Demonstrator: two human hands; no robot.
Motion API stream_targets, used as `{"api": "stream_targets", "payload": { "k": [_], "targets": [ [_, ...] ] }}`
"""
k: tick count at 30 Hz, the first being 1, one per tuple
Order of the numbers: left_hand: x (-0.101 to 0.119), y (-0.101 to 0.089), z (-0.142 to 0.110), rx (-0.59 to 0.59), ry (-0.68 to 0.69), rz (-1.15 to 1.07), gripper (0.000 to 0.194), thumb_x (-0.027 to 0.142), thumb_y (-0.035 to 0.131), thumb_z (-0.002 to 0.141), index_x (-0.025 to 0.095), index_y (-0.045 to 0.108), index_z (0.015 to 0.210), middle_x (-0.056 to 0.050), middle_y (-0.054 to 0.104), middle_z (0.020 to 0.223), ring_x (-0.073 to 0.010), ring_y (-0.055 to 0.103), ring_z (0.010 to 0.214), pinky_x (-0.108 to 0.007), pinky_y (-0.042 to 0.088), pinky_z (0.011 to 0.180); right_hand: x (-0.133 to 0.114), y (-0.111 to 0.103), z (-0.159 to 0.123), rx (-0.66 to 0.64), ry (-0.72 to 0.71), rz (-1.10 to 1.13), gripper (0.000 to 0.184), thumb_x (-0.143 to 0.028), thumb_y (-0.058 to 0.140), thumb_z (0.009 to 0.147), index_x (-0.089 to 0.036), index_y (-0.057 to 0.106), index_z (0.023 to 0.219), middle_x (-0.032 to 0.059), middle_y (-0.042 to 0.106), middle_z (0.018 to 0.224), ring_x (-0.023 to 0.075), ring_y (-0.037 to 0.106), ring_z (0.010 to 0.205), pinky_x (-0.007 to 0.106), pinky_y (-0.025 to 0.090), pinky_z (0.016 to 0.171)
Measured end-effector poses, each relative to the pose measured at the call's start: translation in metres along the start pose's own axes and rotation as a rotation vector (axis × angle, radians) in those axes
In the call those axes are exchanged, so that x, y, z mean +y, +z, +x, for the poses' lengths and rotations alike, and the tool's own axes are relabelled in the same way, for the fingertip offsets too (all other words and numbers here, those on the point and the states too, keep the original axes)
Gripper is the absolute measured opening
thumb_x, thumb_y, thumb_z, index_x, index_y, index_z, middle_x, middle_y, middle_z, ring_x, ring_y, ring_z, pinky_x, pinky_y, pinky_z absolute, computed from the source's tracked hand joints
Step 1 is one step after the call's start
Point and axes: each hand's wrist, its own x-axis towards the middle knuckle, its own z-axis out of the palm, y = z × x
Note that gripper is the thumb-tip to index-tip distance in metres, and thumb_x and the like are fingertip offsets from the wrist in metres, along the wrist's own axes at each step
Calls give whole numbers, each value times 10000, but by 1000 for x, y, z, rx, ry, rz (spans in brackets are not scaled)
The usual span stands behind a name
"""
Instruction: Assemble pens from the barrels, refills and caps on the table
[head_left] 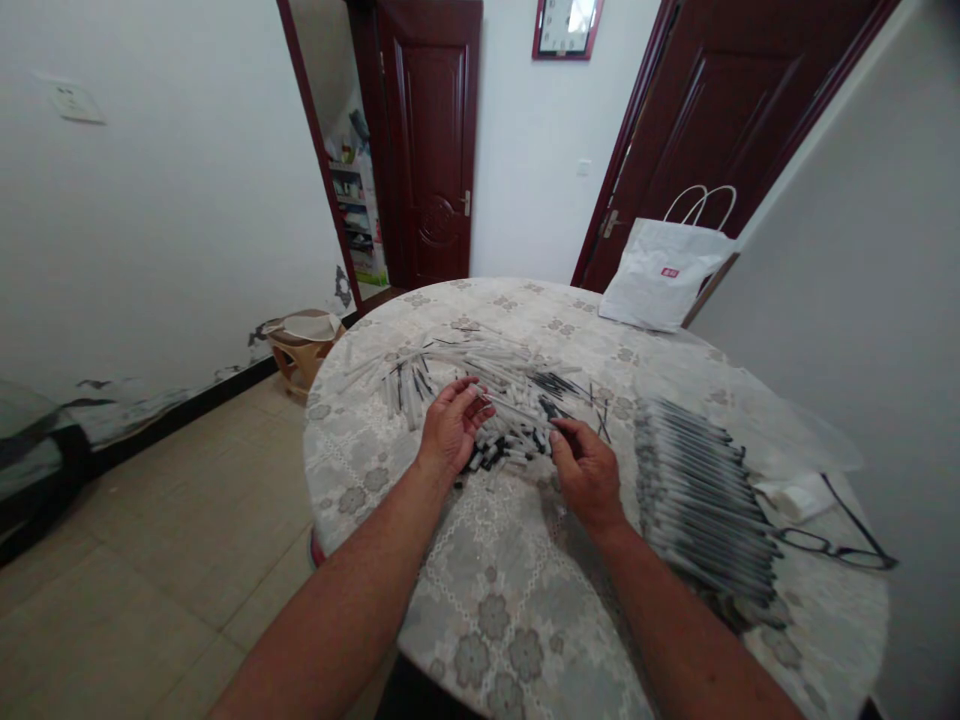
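A slim, whitish pen barrel (516,408) spans the gap between my hands above the table. My left hand (450,428) pinches its left end between thumb and fingers, palm turned up. At its darker right end, my right hand (589,472) is closed on it; the fingertips partly hide that end. Below and between the hands lies a heap of short black and white pen caps (502,446). Beyond them are scattered translucent pen tubes (476,352) and a cluster of thin dark sticks, like refills (556,384).
Right of my right arm, a neat stack of dark-tipped pens (705,500) covers the tablecloth (495,620). Eyeglasses (832,548) and a white roll (795,497) lie beside it. A white paper bag (667,275) stands at the far right. A stool (304,350) is on the floor at left.
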Motion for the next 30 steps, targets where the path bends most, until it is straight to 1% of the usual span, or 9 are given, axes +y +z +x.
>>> {"api": "stream_targets", "payload": {
  "k": [6,12,15,18,21,23,26,28,30],
  "targets": [
    [-1,1,-1,-38,52,80,346,269,833,729,168,690,1027,-42,732,986,-135,701,809,-308,599,762,-3,-1,1,-3,-130,-106,206,-318,587,941,-208,712,1062,59,726,925,209,667,810,343,531,770],
    [-2,1,-1,-15,40,114,316,302,833,748,155,696,992,-82,758,1008,-167,727,861,-309,602,763,-4,2,0,-146,-298,-155,226,-268,524,990,-205,678,1143,88,725,989,218,682,911,355,538,849],
    [-5,1,-2,-24,10,130,308,306,824,761,155,697,997,-91,759,1016,-191,735,900,-315,604,758,-3,5,-2,-195,-332,-162,252,-275,506,1010,-198,679,1176,105,744,1034,229,698,953,367,545,881],
    [-8,0,-2,-31,6,136,312,319,817,773,161,692,1010,-90,758,1022,-197,738,913,-326,605,770,-5,6,-2,-188,-314,-160,266,-284,499,1010,-202,697,1168,109,757,1039,239,709,954,377,550,884],
    [-8,1,-2,-34,0,132,317,325,825,765,162,686,999,-83,753,997,-199,738,908,-336,607,777,-11,4,-3,-162,-261,-119,262,-301,514,996,-211,718,1134,102,765,1031,240,717,941,368,551,868],
    [-8,3,-3,-34,-7,129,315,326,828,758,160,686,984,-79,749,978,-203,739,909,-338,609,773,-14,3,-3,-155,-177,-79,257,-327,536,982,-213,732,1104,91,772,985,236,720,895,357,552,832],
    [-6,6,-5,-40,-10,146,302,317,818,758,158,688,979,-83,750,985,-212,739,926,-333,610,767,-17,5,-3,-175,39,45,271,-381,565,960,-199,743,1051,55,754,813,203,691,713,311,535,676],
    [-5,8,-6,-35,5,163,300,306,808,764,160,688,996,-87,752,1002,-212,737,937,-328,609,769,-17,7,-2,-202,198,170,280,-410,577,943,-187,738,995,23,713,711,165,627,573,275,488,559],
    [-5,8,-5,-17,27,181,297,302,798,773,163,684,1010,-87,753,1013,-207,734,942,-321,610,766,-17,11,-1,-241,327,290,273,-420,584,927,-184,721,943,-8,672,651,133,558,483,252,442,492]
  ]
}}
